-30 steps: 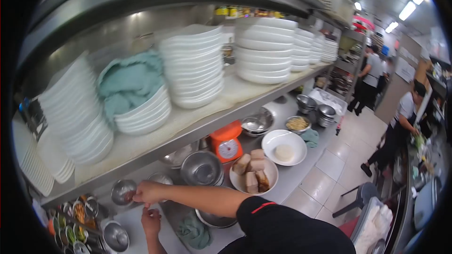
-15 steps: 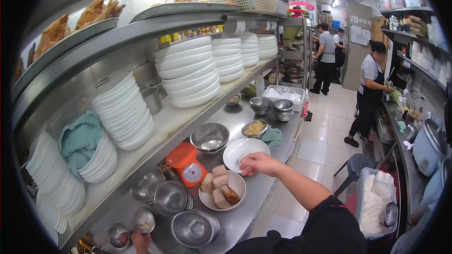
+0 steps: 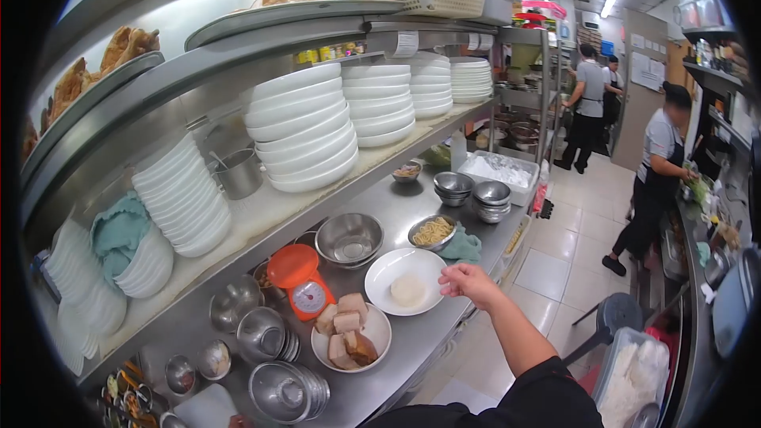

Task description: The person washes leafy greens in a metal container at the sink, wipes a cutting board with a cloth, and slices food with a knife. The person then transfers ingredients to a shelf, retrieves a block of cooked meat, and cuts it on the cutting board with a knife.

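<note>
My right hand is at the right rim of a white plate, its fingers curled together; whatever they may hold is too small to see. A round white piece lies on the plate. Only a bit of my left hand shows at the bottom edge, by a pale flat board; its fingers are hidden. A white bowl with several meat blocks stands in front of the plate. Beside it is an orange scale. A bowl of yellow strips stands behind the plate.
Stacked metal bowls line the counter's front left. White bowls fill the shelf above. A teal cloth lies by the right edge. One person works at the right counter; others stand farther back. A dark stool is at the right.
My right hand has moved from over the plate to its right rim, uncovering the round white piece. My left hand has left the small metal bowl. The view has shifted.
</note>
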Tool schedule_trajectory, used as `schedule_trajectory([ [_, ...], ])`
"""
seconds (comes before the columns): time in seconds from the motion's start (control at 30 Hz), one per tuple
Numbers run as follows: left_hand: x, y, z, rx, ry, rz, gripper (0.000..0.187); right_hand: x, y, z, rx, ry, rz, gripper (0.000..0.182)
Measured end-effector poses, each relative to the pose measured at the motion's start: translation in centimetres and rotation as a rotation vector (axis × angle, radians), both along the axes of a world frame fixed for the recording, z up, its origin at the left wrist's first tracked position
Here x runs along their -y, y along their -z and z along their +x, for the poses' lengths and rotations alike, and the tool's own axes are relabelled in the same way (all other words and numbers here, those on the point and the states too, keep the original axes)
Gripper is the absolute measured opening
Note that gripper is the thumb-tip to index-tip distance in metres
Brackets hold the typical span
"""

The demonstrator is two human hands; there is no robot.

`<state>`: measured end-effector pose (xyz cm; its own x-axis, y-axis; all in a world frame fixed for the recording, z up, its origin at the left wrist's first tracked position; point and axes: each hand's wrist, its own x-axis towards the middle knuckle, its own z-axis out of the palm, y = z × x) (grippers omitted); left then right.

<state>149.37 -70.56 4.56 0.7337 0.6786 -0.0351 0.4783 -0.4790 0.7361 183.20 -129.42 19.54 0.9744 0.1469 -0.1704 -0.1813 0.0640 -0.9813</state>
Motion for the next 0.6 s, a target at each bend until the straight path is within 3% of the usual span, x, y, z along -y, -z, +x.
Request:
schedule_trajectory([
  [0.07, 3.9, 0.3, 0.3, -0.230, 0.100, 0.320, 0.048, 1.6, 1.4, 1.3, -0.005, -0.035, -0.067, 0.029],
  [0.1, 3.8, 2.2, 1.0, -0.304, 0.126, 0.314, 0.059, 2.2, 2.2, 1.9, -0.007, -0.078, -0.204, 0.032],
  [0.2, 7.2, 3.2, 1.5, -0.240, 0.018, 0.507, 0.065, 3.8, 5.5, 3.4, 0.014, -0.194, -0.610, 0.041],
  [0.27, 7.3, 3.6, 1.7, -0.295, -0.080, 0.562, 0.072, 4.3, 10.4, 4.9, 0.207, -0.212, -0.803, 0.051],
  [0.37, 7.7, 3.4, 1.9, -0.514, -0.075, 0.549, 0.079, 4.2, 13.3, 5.0, 0.337, -0.202, -0.760, 0.055],
  [0.47, 9.9, 4.8, 1.9, -0.150, -0.217, 0.803, 0.052, 3.7, 15.1, 5.5, 0.490, -0.129, -0.732, 0.059],
  [0.5, 12.4, 1.7, 2.6, -0.268, -0.223, 0.535, 0.061, 3.8, 15.2, 5.7, 0.477, -0.112, -0.670, 0.058],
  [0.57, 10.4, 4.3, 2.6, -0.096, -0.012, 0.934, 0.035, 3.3, 15.6, 5.8, 0.447, -0.101, -0.543, 0.056],
  [0.6, 9.7, 4.6, 2.0, -0.195, 0.053, 0.749, 0.052, 3.2, 15.9, 6.1, 0.463, -0.072, -0.588, 0.053],
])
